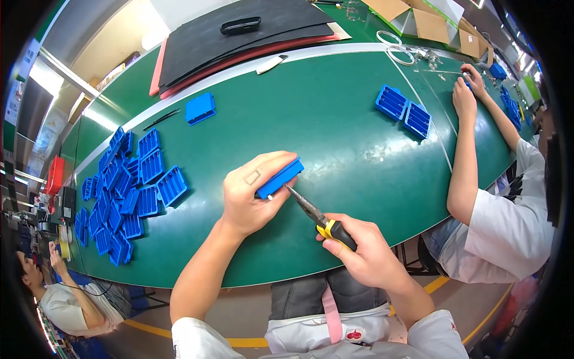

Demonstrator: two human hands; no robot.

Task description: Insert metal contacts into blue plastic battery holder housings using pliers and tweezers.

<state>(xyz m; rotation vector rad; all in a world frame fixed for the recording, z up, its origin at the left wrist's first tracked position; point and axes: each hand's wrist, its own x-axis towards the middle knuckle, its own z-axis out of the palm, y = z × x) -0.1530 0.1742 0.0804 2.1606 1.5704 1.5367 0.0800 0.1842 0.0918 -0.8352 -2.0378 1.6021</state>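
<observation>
My left hand (244,194) is wrapped round a blue plastic battery case (281,178), held on edge above the green table. A small white bit shows at its lower end, by my fingers. In my right hand (369,251) are needle-nose pliers (311,210) with black and yellow handles. Their tip is at the case's lower right side; whether the jaws grip anything there is too small to tell. To the left lies a heap of blue battery cases (122,185), many with their slotted insides showing.
A lone blue case (200,109) lies beside black tweezers (161,119). Two slotted cases (391,102) sit at the right. Black sheets (227,45) are stacked at the back, near cardboard boxes (431,27). A co-worker's arms (465,137) reach in at the right; another person sits far left.
</observation>
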